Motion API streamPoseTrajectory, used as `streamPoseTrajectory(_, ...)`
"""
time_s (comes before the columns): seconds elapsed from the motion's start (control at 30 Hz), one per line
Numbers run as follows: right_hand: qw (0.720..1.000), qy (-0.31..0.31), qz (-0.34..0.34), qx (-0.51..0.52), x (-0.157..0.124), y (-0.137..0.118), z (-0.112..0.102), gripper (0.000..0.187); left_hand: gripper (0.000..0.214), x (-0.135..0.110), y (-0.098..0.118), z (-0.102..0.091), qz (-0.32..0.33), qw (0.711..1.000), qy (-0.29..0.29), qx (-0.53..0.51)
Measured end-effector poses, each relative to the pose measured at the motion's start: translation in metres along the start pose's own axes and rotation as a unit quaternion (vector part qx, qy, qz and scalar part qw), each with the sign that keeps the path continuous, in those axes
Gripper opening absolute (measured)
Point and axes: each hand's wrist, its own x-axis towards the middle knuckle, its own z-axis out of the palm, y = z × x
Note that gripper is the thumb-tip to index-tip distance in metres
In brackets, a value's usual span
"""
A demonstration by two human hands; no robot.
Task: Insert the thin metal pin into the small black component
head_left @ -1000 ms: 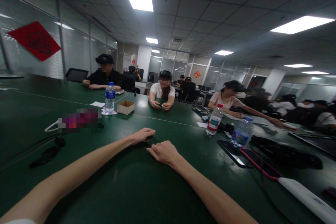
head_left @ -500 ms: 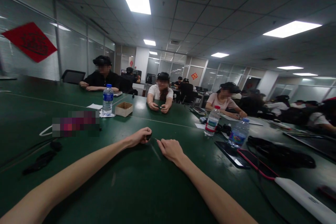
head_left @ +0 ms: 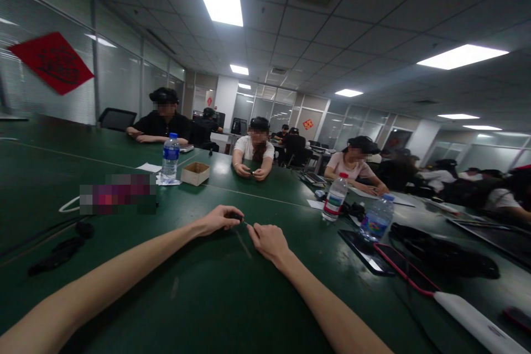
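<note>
Over the green table [head_left: 207, 298], my left hand [head_left: 219, 219] is closed on a small black object [head_left: 237, 216], held between thumb and fingers. Its kind is too small to make out. My right hand [head_left: 269, 241] is curled in a pinch just to the right, with its fingertips close to the black object. A thin, pale sliver [head_left: 245, 223] shows between the two hands, seemingly in the right fingertips. What else lies inside the right fingers is hidden.
A small cardboard box [head_left: 195, 173] and a blue-capped water bottle [head_left: 170, 159] stand beyond my left hand. On the right are a red-capped bottle [head_left: 335, 197], another bottle [head_left: 377, 218], phones and a white power bank [head_left: 477, 318]. Black cables [head_left: 62, 254] lie left. Several people sit around.
The black object in my left hand has tilted and now points toward my right fingertips. Both hands stay nearly in place, and the gap between them is slightly smaller.
</note>
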Motion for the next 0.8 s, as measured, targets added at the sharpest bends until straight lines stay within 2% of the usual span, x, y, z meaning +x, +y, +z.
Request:
streamPoseTrajectory(0.17,1.000,0.003,0.010,-0.006,0.000,0.000,0.002,0.058,0.050,0.000,-0.003,0.000,-0.004,0.998,-0.002,0.062)
streamPoseTrajectory(0.27,1.000,0.002,0.012,-0.018,0.001,-0.001,0.002,0.057,0.045,0.001,-0.006,0.000,0.018,0.994,-0.002,0.106)
streamPoseTrajectory(0.43,1.000,0.005,0.008,-0.022,0.001,-0.002,0.003,0.057,0.031,0.001,-0.007,0.000,0.092,0.975,0.031,0.198)
streamPoseTrajectory(0.8,1.000,0.002,-0.008,-0.011,0.000,-0.001,0.001,0.055,0.029,0.001,-0.015,0.008,0.128,0.937,0.062,0.317)
